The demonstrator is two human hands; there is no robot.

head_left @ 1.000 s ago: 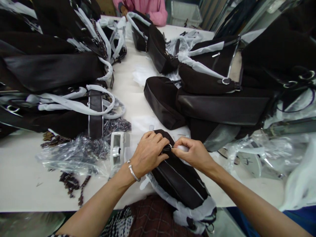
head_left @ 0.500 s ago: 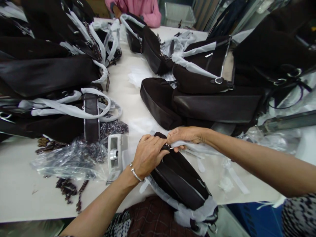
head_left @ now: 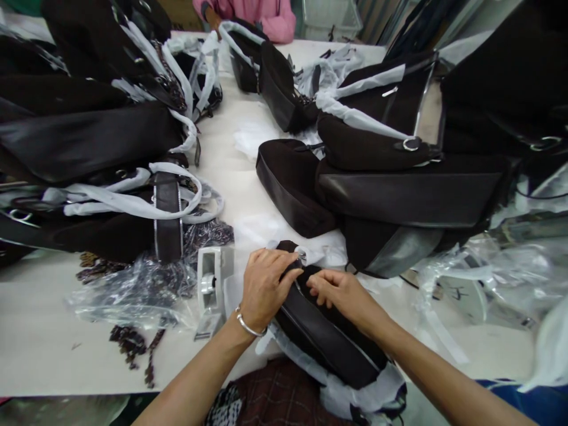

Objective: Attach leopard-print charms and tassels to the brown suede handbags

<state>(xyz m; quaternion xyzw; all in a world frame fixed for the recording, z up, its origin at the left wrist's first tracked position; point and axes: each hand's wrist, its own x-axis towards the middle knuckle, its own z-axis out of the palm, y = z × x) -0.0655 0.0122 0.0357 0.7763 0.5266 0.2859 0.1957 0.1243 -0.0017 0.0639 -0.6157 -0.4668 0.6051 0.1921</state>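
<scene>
A dark bag (head_left: 328, 337) with a leather panel lies slantwise at the table's front edge, its strap wrapped in white tissue. My left hand (head_left: 268, 284), with a silver bracelet at the wrist, is closed on the bag's far end, next to a metal ring (head_left: 302, 255). Just right of it, my right hand (head_left: 339, 293) hovers over the bag with fingers curled together; whatever the fingertips hold, if anything, is too small to make out. White tissue (head_left: 326, 251) lies beyond the ring.
A grey tape dispenser (head_left: 208, 290) stands left of my left hand, beside clear plastic (head_left: 133, 296) and braided cords (head_left: 128, 346). Dark bags (head_left: 89, 136) are piled at the left, more (head_left: 408, 195) at the right. A person in pink (head_left: 266, 21) is across the table (head_left: 217, 148).
My right hand has let go of the wrapped strap and moved nearer, over the bag. The tissue now lies beyond the ring. My left hand keeps its hold; the view has shifted slightly.
</scene>
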